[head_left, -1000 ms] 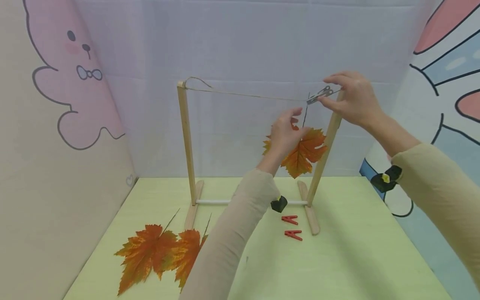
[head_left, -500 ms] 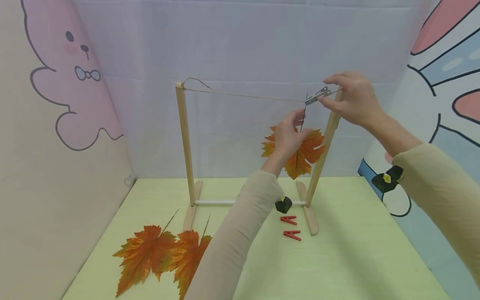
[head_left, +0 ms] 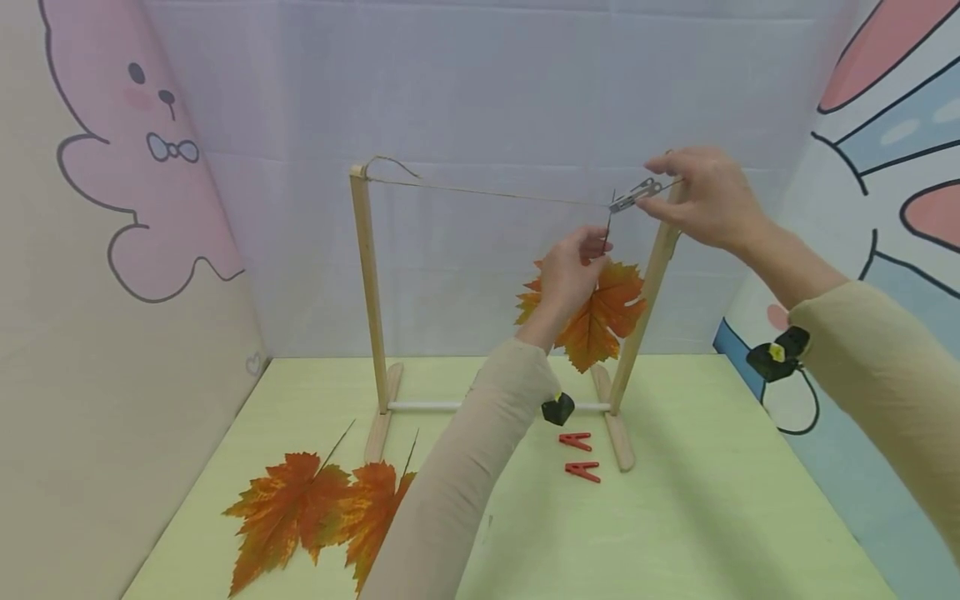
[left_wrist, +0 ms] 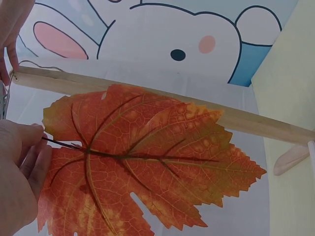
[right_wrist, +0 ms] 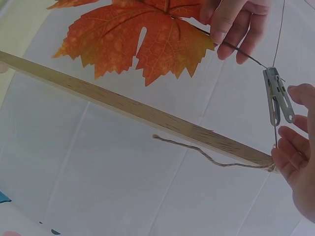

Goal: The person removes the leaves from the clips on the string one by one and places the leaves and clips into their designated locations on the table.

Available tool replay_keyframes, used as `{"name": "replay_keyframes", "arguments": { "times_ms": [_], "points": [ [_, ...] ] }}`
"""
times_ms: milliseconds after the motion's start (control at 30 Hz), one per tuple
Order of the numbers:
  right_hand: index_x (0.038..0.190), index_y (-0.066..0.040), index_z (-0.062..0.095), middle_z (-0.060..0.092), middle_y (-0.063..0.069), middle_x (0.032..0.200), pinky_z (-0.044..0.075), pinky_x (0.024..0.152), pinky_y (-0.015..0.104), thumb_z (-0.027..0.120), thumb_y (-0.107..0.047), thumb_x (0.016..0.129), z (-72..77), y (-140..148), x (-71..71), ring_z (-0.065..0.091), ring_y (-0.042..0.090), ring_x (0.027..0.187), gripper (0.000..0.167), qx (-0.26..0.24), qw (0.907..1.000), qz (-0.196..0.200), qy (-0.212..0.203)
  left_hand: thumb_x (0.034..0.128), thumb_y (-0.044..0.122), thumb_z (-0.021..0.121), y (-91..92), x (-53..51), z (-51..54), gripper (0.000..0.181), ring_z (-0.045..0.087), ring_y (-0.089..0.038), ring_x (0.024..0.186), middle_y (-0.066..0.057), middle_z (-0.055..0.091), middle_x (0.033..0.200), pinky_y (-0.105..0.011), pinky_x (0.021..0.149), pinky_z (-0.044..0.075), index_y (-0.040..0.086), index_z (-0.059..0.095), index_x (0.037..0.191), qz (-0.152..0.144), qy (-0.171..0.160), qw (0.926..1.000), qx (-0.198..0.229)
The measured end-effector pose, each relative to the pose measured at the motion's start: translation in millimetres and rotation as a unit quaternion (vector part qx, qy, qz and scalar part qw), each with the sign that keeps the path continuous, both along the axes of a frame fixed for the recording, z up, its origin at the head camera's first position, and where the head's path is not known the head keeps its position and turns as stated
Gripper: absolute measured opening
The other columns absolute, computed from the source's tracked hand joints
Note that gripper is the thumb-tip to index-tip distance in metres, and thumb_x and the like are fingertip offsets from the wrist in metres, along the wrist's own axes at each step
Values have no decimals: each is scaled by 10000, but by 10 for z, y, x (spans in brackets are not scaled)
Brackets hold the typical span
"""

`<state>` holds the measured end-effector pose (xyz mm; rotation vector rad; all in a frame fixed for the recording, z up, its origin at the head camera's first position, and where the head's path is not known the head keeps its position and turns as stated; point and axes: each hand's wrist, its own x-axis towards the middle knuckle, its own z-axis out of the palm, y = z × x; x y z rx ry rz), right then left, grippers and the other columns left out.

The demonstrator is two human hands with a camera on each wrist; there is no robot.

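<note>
My left hand pinches the dark stem of an orange autumn leaf between thumb and fingers. The blade hangs below, partly behind that hand in the head view. Above it, a grey metal clothespin bites the stem's upper end at the string. My right hand is held around the clothespin's handle end, thumb and fingers spread apart, close to the right post. In the right wrist view its fingertips lie beside the clothespin's handles and near the string; whether they touch cannot be made out.
A wooden frame with a left post and right post carries the string. Two red clothespins lie by its right foot. Two more leaves lie front left, one partly under my left forearm. Patterned walls stand at both sides.
My left fingers have closed onto the stem, and the hand and leaf have shifted slightly down, the clothespin dipping with them. My right hand stays almost in place.
</note>
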<state>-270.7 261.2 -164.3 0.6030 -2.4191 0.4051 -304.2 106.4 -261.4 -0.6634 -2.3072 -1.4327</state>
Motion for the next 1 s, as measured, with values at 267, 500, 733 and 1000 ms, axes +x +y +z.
{"name": "replay_keyframes", "arguments": {
  "times_ms": [267,500,733,1000],
  "points": [
    [1151,67,570,565,250,1123,390,815,513,620,-121,839,4,1,10,452,363,987,367,66,9995,-51,-308,848,79,625,-18,3,10,245,612,-71,896,9,680,966,-90,754,432,98,625,1092,-87,149,9998,45],
    [1153,62,570,571,246,1103,410,775,491,595,-132,866,1,-12,0,469,356,945,347,198,9989,-89,-414,843,82,631,-39,7,20,230,615,-62,879,12,685,957,-85,736,429,97,635,1073,-92,166,9998,24],
    [1124,76,580,584,251,1041,425,710,479,566,-98,885,5,-12,-2,474,347,876,296,293,9990,-44,-343,845,78,627,-43,8,14,221,619,-73,878,-7,685,956,-90,741,435,82,637,1065,-252,139,9993,221],
    [1069,100,602,587,229,925,419,701,467,599,-62,860,24,3,-27,501,346,829,264,534,9980,-5,-347,843,73,628,-52,6,-3,214,618,-68,869,-3,684,956,-87,738,436,84,643,1057,-226,105,9994,234]
  ]
}}
